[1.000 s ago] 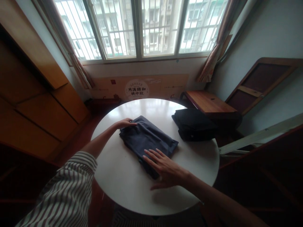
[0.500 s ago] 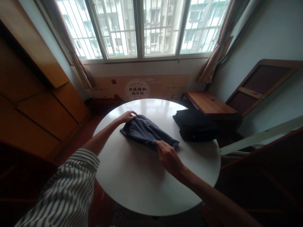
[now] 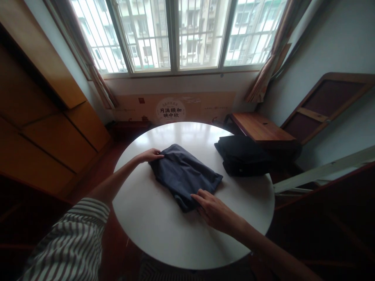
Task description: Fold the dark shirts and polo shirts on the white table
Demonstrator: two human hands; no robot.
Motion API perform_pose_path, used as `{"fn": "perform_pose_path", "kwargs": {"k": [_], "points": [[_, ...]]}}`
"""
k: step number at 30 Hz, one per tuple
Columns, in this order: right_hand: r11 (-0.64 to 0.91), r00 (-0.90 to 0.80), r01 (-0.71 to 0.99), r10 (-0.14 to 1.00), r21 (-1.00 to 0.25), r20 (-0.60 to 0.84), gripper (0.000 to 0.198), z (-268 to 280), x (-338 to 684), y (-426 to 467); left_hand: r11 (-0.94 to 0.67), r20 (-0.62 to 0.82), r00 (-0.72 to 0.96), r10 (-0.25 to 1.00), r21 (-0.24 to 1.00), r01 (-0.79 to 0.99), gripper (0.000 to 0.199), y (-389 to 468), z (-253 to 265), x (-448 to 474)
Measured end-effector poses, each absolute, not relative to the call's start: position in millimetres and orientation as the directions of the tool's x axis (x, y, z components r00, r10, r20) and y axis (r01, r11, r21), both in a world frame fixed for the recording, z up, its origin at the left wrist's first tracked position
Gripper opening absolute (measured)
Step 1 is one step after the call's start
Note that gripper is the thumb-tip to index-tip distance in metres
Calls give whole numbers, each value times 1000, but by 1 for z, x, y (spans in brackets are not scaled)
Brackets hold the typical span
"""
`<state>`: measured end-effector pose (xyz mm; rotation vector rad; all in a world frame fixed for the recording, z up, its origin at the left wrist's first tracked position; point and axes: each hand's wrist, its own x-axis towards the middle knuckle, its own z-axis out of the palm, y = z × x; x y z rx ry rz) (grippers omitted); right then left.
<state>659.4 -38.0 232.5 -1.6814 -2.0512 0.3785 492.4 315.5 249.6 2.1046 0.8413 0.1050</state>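
Note:
A dark grey-blue folded garment (image 3: pixel 184 171) lies slantwise on the round white table (image 3: pixel 164 234); its exact kind does not show. At its far left corner my left hand (image 3: pixel 151 155) pinches the cloth between thumb and fingers. My right hand (image 3: pixel 210 207) grips the near edge, towards the right, with the fingers closed on the fabric. Loose creases run along the garment's top layer. To the right, apart from both hands, a stack of folded black clothing (image 3: pixel 243 156) rests by the table's edge.
Beyond the table's right rim stands a low wooden table (image 3: pixel 262 127), with a wood-framed panel (image 3: pixel 325 105) leaning on the wall. Wooden cabinets (image 3: pixel 55 140) line the left side. A printed banner (image 3: pixel 129 105) sits below the barred window (image 3: pixel 172 35).
The near edge of the garment has come towards me with my right hand, so the cloth lies wider. My left hand has shifted left and slightly nearer, still pinching the corner.

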Motion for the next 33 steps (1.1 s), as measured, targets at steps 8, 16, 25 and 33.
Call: {"fn": "perform_pose_path", "kwargs": {"k": [8, 16, 25, 33], "points": [[120, 143, 781, 921, -613, 363, 33, 262, 648, -11, -576, 109, 735, 669, 701, 420, 60, 345, 258, 517], [203, -211, 868, 977, -453, 32, 34, 256, 624, -12, -635, 9, 741, 672, 521, 570, 45, 366, 251, 520], [259, -200, 878, 963, -403, 181, 46, 270, 644, 12, -854, 216, 840, 498, 290, 432, 49, 281, 222, 517], [217, -220, 908, 975, -359, 32, 90, 211, 615, 5, -809, -32, 815, 579, 100, 579, 58, 251, 212, 520]]}}
